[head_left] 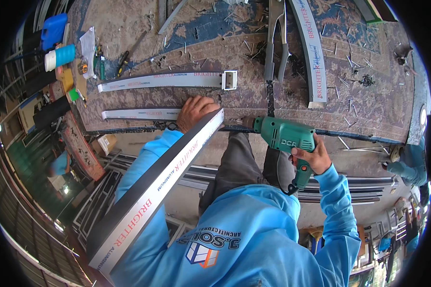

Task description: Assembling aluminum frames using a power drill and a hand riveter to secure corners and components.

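Near the centre, the left hand [196,113] sits against the upper end of a dark-and-white aluminium profile [160,184] slanting from the lower left, its grip too hidden to tell, while right of centre the right hand [315,155] clasps a green power drill [285,133].

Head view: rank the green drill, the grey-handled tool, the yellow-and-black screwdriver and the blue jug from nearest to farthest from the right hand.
1. Green drill: gripped in the right hand.
2. Grey-handled tool: on the work surface, ahead and slightly left.
3. Yellow-and-black screwdriver: same surface, well to the left.
4. Blue jug: upper left, past the surface's left edge.
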Tool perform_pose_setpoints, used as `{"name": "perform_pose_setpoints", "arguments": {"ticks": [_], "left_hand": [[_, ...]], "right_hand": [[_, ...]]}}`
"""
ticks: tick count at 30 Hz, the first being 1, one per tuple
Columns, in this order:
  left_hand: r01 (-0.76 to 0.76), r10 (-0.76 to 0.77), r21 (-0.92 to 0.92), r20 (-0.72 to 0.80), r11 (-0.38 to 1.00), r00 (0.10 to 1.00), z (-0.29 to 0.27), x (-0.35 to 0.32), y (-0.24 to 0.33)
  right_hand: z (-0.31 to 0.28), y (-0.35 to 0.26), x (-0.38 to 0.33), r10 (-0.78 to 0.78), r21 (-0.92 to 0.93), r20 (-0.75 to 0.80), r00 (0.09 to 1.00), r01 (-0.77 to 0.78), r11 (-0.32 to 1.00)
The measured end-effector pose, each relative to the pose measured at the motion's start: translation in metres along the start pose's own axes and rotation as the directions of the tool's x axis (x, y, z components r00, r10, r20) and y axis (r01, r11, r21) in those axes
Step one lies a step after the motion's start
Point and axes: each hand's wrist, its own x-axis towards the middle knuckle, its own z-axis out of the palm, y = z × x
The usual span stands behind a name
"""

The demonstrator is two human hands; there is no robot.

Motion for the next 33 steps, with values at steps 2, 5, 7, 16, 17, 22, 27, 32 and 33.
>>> {"name": "perform_pose_setpoints", "arguments": {"ticks": [2, 5, 7, 16, 17, 22, 27, 32, 33], "left_hand": [[0.0, -0.001, 0.009, 0.01, 1.0, 1.0, 0.001, -0.001, -0.001], [-0.002, 0.002, 0.013, 0.015, 1.0, 1.0, 0.001, -0.002, -0.002], [0.005, -0.005, 0.007, 0.027, 1.0, 1.0, 0.0, -0.001, -0.001], [0.026, -0.028, 0.024, 0.077, 0.999, 0.997, 0.002, 0.0, -0.001], [0.044, -0.045, 0.019, 0.075, 0.999, 0.996, 0.002, 0.0, 0.0], [0.04, -0.04, 0.011, 0.083, 0.999, 0.996, 0.0, -0.002, 0.001], [0.087, -0.083, -0.03, 0.109, 0.996, 0.991, 0.0, -0.002, -0.002], [0.089, -0.087, -0.012, 0.106, 0.996, 0.99, 0.004, -0.005, -0.005], [0.084, -0.083, -0.003, 0.094, 0.996, 0.992, 0.004, -0.005, -0.005]], "right_hand": [[0.002, 0.0, 0.003, -0.01, -0.009, 0.029, 1.0, 0.01, 1.0], [0.001, -0.001, 0.005, -0.007, -0.036, 0.041, 0.999, 0.009, 0.999], [0.0, -0.002, 0.006, 0.011, -0.036, 0.042, 0.999, -0.009, 0.999], [0.001, -0.008, 0.015, 0.107, -0.032, 0.055, 0.993, -0.105, 0.994], [0.001, -0.008, 0.016, 0.105, -0.036, 0.045, 0.993, -0.103, 0.994], [0.005, -0.004, 0.014, 0.041, -0.086, 0.033, 0.999, -0.038, 0.996], [0.009, 0.006, 0.01, -0.017, -0.171, 0.041, 0.999, 0.023, 0.985], [0.014, 0.014, 0.008, -0.101, -0.163, 0.044, 0.994, 0.107, 0.981], [0.015, 0.016, 0.007, -0.178, -0.178, 0.062, 0.982, 0.187, 0.966]]}}
